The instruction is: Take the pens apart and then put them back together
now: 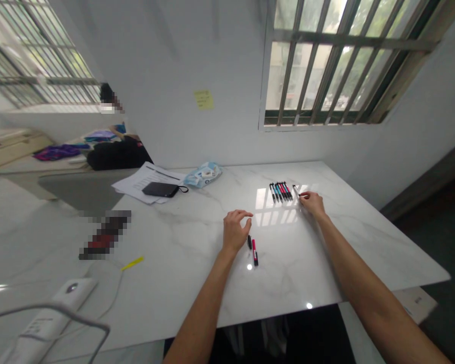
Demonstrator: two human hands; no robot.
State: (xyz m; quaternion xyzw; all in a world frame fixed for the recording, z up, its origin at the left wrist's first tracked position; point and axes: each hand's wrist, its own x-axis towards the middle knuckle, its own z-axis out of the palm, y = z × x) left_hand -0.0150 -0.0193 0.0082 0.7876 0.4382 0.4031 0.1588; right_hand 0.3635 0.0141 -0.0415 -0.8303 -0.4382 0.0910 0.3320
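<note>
My right hand (pixel 312 203) pinches a pen (pixel 296 191) at its lower end, just right of a row of pens (pixel 281 192). The row holds several pens side by side, with black, blue and red or pink parts. Over the table's middle my left hand (pixel 236 230) has its thumb and fingers apart with nothing between them. Close to its right side lie a black marker (pixel 249 242), partly hidden by the hand, and a red and black marker (pixel 255 252).
A white marbled table (pixel 288 283) runs to the wall. Papers (pixel 136 181), a black pouch (pixel 160 189) and a blue-white packet (pixel 203 175) lie at the back left. Nearer are a yellow strip (pixel 132 263) and a white power strip (pixel 49 321). Another person (pixel 116 151) is beyond.
</note>
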